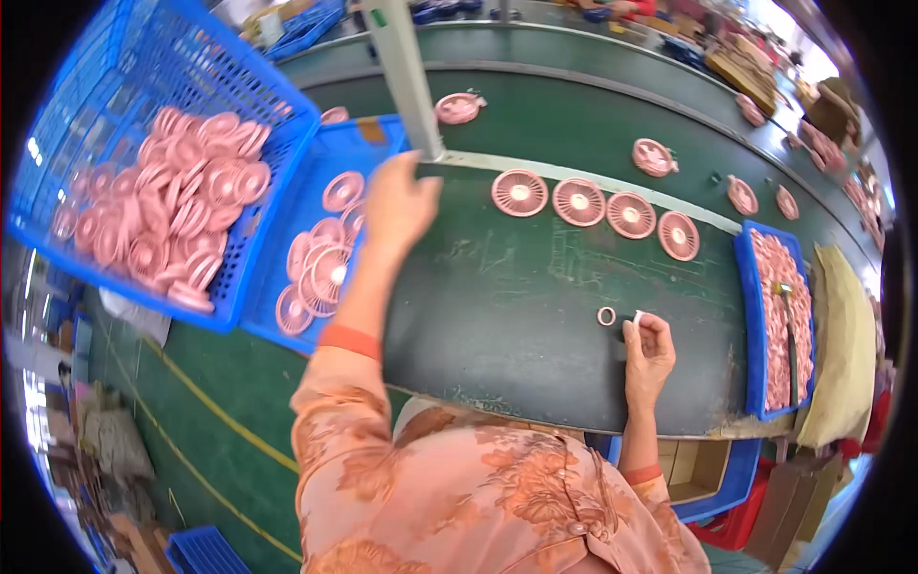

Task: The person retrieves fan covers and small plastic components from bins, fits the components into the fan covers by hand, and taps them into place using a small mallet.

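Note:
My left hand (400, 209) is slightly blurred, over the right edge of a shallow blue tray (368, 143). Its thumb and forefinger look apart, and nothing shows between them. Round pink fan grilles (323, 273) lie in that tray, partly hidden behind my left forearm. My right hand (648, 352) rests low over the dark green work surface (497, 325), thumb and fingers pinched on a small pale piece (638, 317) mostly covered by the fingertips. Just left of it, a small pink ring (606, 316) lies flat. Several grilles (579, 201) form a row along the far edge.
A tall blue crate (277, 96) piled with pink grilles (172, 191) stands at left. On the right, a blue bin (754, 383) holds small pink parts, with a hammer (788, 325) on top. Beyond a metal post (402, 77), pink fan housings (654, 157) sit on a green conveyor (564, 110).

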A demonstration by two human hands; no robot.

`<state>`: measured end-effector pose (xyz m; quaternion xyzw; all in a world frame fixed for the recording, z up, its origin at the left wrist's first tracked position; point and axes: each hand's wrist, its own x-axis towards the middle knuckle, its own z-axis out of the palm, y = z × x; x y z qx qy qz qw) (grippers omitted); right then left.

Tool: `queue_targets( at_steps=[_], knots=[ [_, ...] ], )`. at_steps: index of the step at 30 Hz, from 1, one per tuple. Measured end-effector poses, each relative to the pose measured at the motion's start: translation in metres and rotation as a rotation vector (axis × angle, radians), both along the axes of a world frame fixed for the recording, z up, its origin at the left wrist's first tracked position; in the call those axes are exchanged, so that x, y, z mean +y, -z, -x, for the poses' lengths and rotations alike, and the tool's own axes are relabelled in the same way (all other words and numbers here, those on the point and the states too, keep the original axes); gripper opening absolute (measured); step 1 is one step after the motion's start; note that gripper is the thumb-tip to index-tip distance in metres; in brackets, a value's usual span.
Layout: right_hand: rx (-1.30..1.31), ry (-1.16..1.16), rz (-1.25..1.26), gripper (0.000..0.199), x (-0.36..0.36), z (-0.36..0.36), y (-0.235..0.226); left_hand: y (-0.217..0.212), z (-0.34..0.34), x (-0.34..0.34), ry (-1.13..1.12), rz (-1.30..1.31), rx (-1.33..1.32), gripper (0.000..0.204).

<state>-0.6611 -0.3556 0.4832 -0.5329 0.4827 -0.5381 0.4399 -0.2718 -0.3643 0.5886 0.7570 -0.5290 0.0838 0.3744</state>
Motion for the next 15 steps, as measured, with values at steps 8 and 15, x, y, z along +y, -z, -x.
queue_targets(
  at_steps=[8,15],
  knots=[
    [-0.297,-0.156,-0.144,0.025,0.006,-0.016,-0.013,0.06,-0.191,0.003,-0.262,-0.322,0.284,0.084],
    [-0.428,-0.161,-0.234,0.021,0.032,-0.016,-0.018,0.049,-0.163,0.005,-0.519,-0.624,0.125,0.053]
  ],
)
